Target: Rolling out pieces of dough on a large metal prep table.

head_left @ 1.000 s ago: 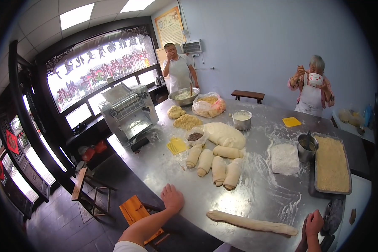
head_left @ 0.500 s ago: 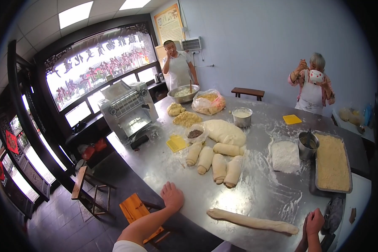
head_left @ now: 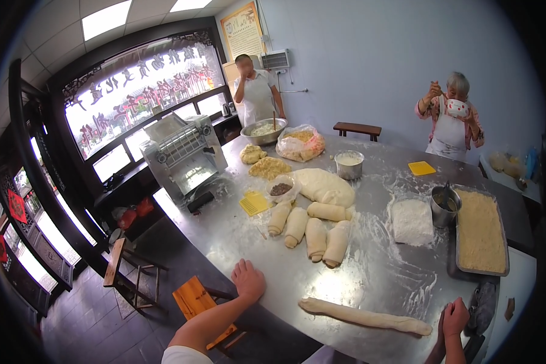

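My left hand (head_left: 249, 281) rests flat on the near edge of the steel table, fingers stretched out and holding nothing. At the near right corner my right hand (head_left: 456, 315) is closed, beside a dark, narrow thing (head_left: 437, 346); whether it grips this I cannot make out. Between my hands lies a long rope of dough (head_left: 365, 316), touched by neither. Farther in sit several thick dough rolls (head_left: 316, 240), with one more roll (head_left: 329, 211) lying crosswise against a large dough mass (head_left: 321, 187). A dark crumpled cloth (head_left: 483, 308) lies just right of my right hand.
A flour heap (head_left: 412, 221), a metal pot (head_left: 446, 206) and a tray of yellowish crumbs (head_left: 480, 233) stand right. A dough-rolling machine (head_left: 182, 155) occupies the far left. Two people in white aprons stand beyond the table, one holding a spotted bowl (head_left: 457, 108). A wooden stool (head_left: 194, 298) is below left.
Both hands stay in place, as does the dough. The person at the far right has lowered the spotted bowl slightly relative to the face. The view has shifted very slightly.
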Demonstrator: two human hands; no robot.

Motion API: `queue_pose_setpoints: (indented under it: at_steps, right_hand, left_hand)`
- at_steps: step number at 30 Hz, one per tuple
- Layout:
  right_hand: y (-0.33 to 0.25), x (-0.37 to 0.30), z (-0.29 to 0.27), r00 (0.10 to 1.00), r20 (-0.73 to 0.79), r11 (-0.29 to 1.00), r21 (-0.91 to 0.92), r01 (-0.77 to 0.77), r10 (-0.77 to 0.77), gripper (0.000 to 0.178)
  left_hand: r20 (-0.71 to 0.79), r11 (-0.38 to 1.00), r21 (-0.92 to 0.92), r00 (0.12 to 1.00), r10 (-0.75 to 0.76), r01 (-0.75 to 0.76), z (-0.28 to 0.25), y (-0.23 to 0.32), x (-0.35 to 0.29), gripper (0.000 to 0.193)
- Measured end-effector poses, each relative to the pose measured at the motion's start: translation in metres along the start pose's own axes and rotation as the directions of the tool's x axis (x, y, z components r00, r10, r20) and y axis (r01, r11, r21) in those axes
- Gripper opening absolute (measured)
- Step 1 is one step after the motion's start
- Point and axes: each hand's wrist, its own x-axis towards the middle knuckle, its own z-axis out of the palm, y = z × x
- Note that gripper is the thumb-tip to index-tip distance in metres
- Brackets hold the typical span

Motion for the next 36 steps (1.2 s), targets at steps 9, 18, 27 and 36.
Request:
queue_pose_setpoints:
  at_steps: [9, 18, 27, 36]
  right_hand:
    - [-0.0062, 0.001, -0.0048, 1.0, 0.007, 1.0, -0.005, -0.018, 0.018, 0.022]
    - [-0.0015, 0.0005, -0.0015, 1.0, 0.005, 1.0, 0.01, -0.013, 0.013, 0.022]
    - [-0.0028, 0.0007, -0.0025, 1.0, 0.006, 1.0, 0.006, -0.006, 0.006, 0.022]
    - [-0.0038, 0.0011, -0.0021, 1.0, -0.001, 1.0, -0.01, -0.006, 0.006, 0.022]
  left_hand:
    - [0.029, 1.0, -0.01, 0.999, -0.014, 0.014, -0.0024, 0.0017, 0.0005, 0.047]
    - [0.04, 0.999, 0.005, 0.999, -0.033, 0.033, -0.0003, 0.001, 0.002, 0.047]
    - [0.032, 1.0, -0.003, 0.999, -0.03, 0.03, 0.0005, -0.0007, 0.0012, 0.047]
    - [0.04, 1.0, -0.014, 0.999, -0.026, 0.027, -0.0022, -0.0001, 0.0013, 0.046]
